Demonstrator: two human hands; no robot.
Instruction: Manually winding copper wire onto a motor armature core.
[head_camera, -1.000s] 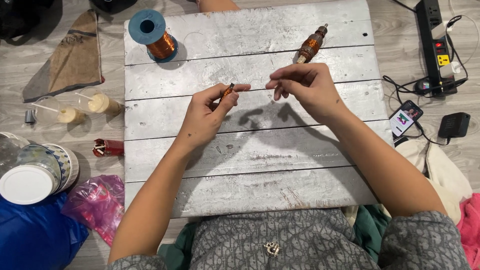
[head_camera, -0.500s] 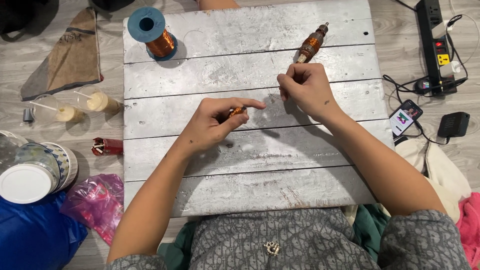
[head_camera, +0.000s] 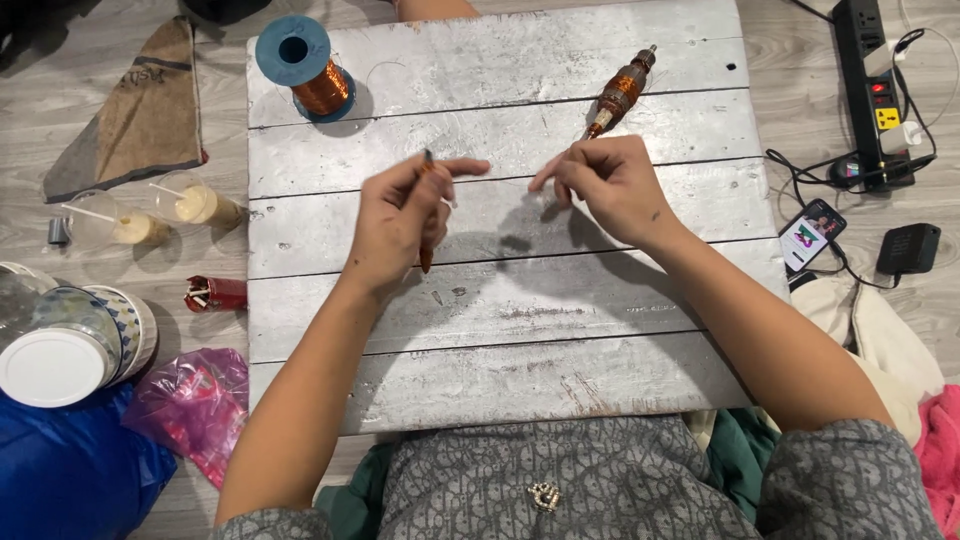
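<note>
My left hand (head_camera: 405, 215) holds a thin orange pen-like tool (head_camera: 427, 255) upright over the grey wooden board (head_camera: 500, 380); its dark tip pokes out above my fingers. My right hand (head_camera: 610, 185) hovers to the right with fingers curled and pinched, possibly on a fine wire too thin to make out. Just beyond my right hand lies a small motor armature (head_camera: 622, 90) wound with copper. A blue spool of copper wire (head_camera: 305, 65) stands at the board's far left corner.
On the floor at left lie a brown cloth (head_camera: 145, 105), two plastic cups with straws (head_camera: 150, 215), a red lighter (head_camera: 215, 293), a white-lidded jar (head_camera: 55, 360) and a pink bag (head_camera: 195, 400). At right are a power strip (head_camera: 875, 90), phone (head_camera: 810, 235) and charger (head_camera: 908, 248).
My left hand has turned the orange tool from lying flat to standing upright and lifted a little. My right hand shifted slightly right and down, away from the armature.
</note>
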